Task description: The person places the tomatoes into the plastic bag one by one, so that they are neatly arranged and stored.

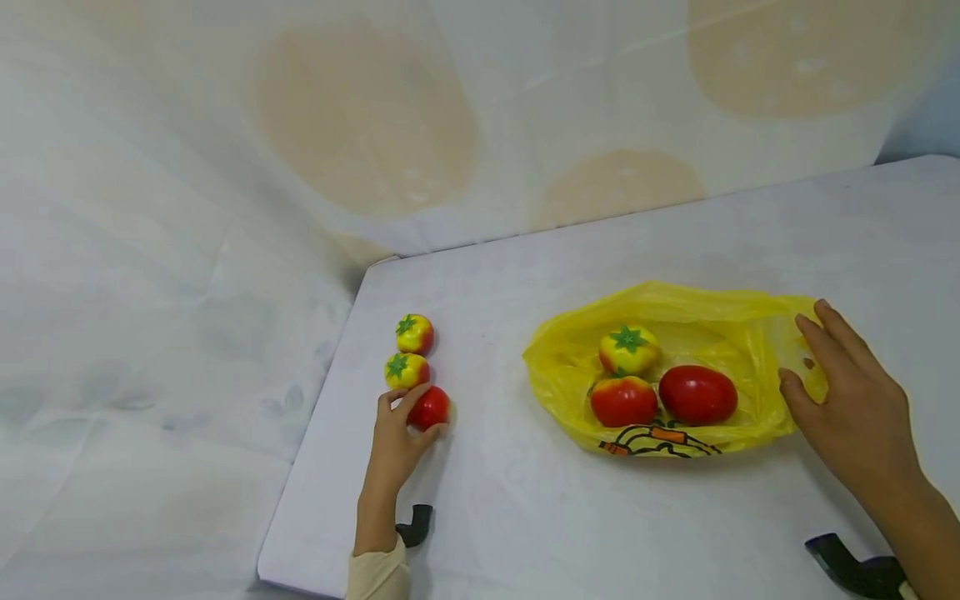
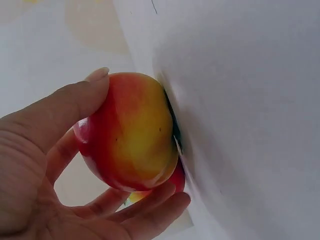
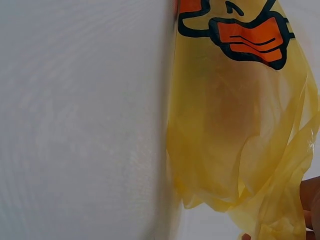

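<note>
My left hand (image 1: 397, 437) grips a glossy red-and-yellow toy tomato (image 1: 431, 409) between thumb and fingers at the left of the table. In the left wrist view this tomato (image 2: 132, 132) rests with its green leafy side against the tabletop. Just beyond it lie two more toy tomatoes, a nearer one (image 1: 406, 370) and a farther one (image 1: 415, 334), yellow and red with green leaves on top. At the right, my right hand (image 1: 862, 400) holds the edge of a yellow plastic bag (image 1: 570, 421); fingertips (image 3: 246, 237) show beside the bag in the right wrist view.
Inside the open bag sit a yellow toy tomato (image 1: 628, 350), a red one (image 1: 623, 402) and a larger smooth red toy fruit (image 1: 698, 395). A white-covered table (image 1: 487, 500) carries everything. A pale patterned cloth (image 1: 525, 125) hangs behind it and along its left side.
</note>
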Demonstrator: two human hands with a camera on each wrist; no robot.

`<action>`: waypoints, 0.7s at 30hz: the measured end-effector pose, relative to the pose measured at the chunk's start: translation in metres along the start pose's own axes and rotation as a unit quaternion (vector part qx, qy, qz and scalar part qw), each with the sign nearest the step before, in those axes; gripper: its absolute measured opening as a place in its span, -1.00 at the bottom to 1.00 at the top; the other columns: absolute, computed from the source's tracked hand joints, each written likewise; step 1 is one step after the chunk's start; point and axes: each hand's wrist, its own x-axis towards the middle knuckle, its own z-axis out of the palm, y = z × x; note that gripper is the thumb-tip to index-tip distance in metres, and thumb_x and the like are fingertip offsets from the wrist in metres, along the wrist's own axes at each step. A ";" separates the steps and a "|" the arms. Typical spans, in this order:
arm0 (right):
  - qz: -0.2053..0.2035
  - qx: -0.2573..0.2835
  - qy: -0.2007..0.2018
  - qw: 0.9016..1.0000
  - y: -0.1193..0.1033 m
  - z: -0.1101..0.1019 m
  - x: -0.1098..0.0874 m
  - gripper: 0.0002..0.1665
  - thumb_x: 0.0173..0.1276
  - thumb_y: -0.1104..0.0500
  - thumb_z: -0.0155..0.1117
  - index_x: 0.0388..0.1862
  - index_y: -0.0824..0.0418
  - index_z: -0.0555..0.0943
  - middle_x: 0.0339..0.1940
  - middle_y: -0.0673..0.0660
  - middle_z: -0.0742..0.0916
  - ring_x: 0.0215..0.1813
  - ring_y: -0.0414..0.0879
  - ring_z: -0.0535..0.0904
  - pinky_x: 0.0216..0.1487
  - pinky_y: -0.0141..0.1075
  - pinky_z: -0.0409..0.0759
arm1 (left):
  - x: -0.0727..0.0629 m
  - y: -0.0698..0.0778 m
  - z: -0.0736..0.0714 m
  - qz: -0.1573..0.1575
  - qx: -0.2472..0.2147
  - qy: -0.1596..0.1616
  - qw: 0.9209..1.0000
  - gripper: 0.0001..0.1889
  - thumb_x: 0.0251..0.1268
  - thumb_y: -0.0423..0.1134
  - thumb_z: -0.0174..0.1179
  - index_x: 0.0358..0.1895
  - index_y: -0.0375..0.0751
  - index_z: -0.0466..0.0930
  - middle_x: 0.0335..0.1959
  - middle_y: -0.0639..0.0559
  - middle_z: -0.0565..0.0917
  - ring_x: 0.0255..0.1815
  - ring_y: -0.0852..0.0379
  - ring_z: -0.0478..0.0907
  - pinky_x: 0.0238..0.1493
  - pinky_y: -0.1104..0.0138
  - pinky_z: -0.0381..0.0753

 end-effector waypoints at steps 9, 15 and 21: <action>-0.016 0.010 0.008 1.000 -0.001 0.000 0.001 -0.15 0.15 0.48 0.31 0.44 0.42 0.27 0.54 0.31 0.25 0.52 0.24 0.19 0.32 0.20 0.23 | 0.015 0.012 -0.013 0.051 -0.147 0.050 0.987 -0.29 -0.05 -0.47 0.49 0.25 -0.03 0.48 0.23 -0.20 0.22 0.32 -0.21 0.31 0.13 -0.04 0.57; -0.016 0.008 0.008 1.000 -0.001 0.000 0.001 -0.15 0.14 0.48 0.32 0.44 0.43 0.26 0.54 0.32 0.26 0.51 0.26 0.20 0.31 0.20 0.24 | 0.031 0.047 -0.031 0.174 -0.101 0.058 0.978 -0.31 -0.08 -0.43 0.53 0.22 -0.02 0.53 0.40 -0.06 0.30 0.36 -0.17 0.35 0.08 0.00 0.62; -0.015 0.009 0.006 1.000 -0.002 0.000 0.002 -0.14 0.13 0.50 0.33 0.44 0.44 0.26 0.53 0.34 0.26 0.50 0.28 0.21 0.31 0.21 0.23 | 0.038 0.092 -0.032 0.316 -0.044 0.013 0.948 -0.35 -0.02 -0.28 0.53 0.23 0.04 0.56 0.35 -0.03 0.43 0.32 -0.07 0.40 0.08 0.06 0.65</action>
